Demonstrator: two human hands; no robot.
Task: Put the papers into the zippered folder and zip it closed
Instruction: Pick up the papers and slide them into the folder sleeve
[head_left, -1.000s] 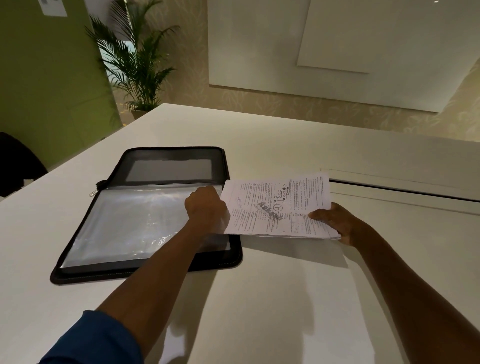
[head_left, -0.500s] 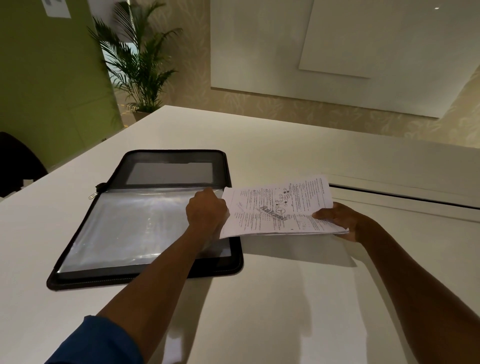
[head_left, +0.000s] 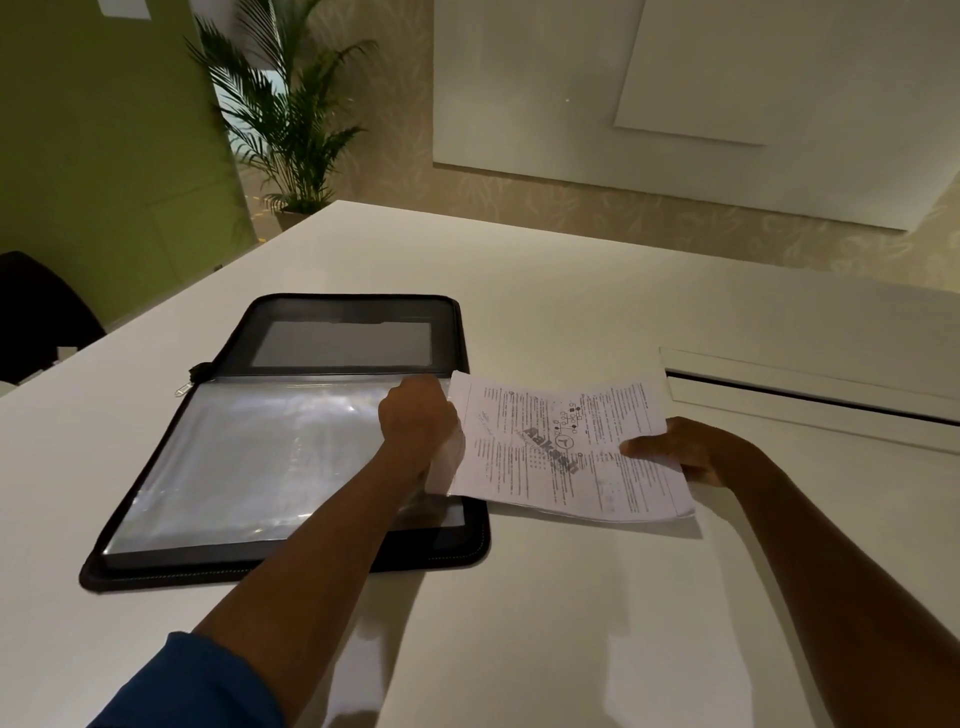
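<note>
A black zippered folder lies open on the white table, its near half covered by clear plastic sleeves. My left hand pinches the right edge of the top sleeve and lifts it. My right hand grips the right end of a stack of printed papers, held just right of the folder. The stack's left edge meets the lifted sleeve edge at my left hand. The zipper pull hangs at the folder's left side.
A long slot cuts the table top at the right, beyond the papers. A potted palm stands past the table's far left corner. A dark chair sits at the left edge.
The papers have dropped at their right end and lie closer to the table. My left hand has raised the sleeve edge a little; the folder has not moved.
</note>
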